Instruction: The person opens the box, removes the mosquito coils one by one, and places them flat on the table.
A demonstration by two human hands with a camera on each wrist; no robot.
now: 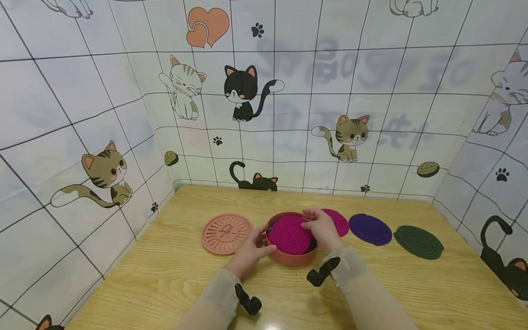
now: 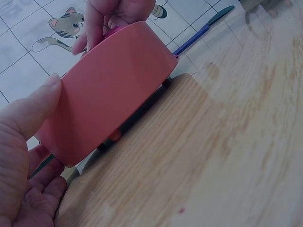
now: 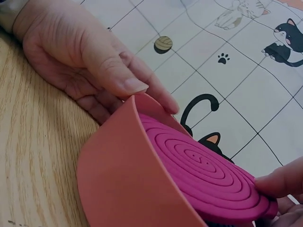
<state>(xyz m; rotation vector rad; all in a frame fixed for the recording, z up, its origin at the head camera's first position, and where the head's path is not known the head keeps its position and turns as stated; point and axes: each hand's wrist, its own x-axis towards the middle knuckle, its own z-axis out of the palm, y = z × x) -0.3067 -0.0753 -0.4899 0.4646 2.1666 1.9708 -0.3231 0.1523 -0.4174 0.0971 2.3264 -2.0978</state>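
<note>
My left hand (image 1: pixel 247 252) grips the left side of a round coral mosquito coil box (image 1: pixel 293 259), its thumb on the outer wall. In that box a magenta mosquito coil (image 1: pixel 290 235) sits tilted, partly above the rim. My right hand (image 1: pixel 322 228) pinches the right edge of the coil, as the thumb and fingers (image 3: pixel 281 182) in the right wrist view show. Something dark shows under the coil inside the box. From the left wrist view, the outer wall (image 2: pixel 111 85) hides most of the coil, and small dark feet show underneath.
A coral slotted lid (image 1: pixel 227 233) lies left of the box. To the right lie another magenta coil (image 1: pixel 339 223), partly behind my right hand, a purple-blue coil (image 1: pixel 370 229) and a dark green coil (image 1: pixel 418 241). Cat-patterned cloth walls (image 1: pixel 284 146) border the wooden table (image 1: pixel 144 279).
</note>
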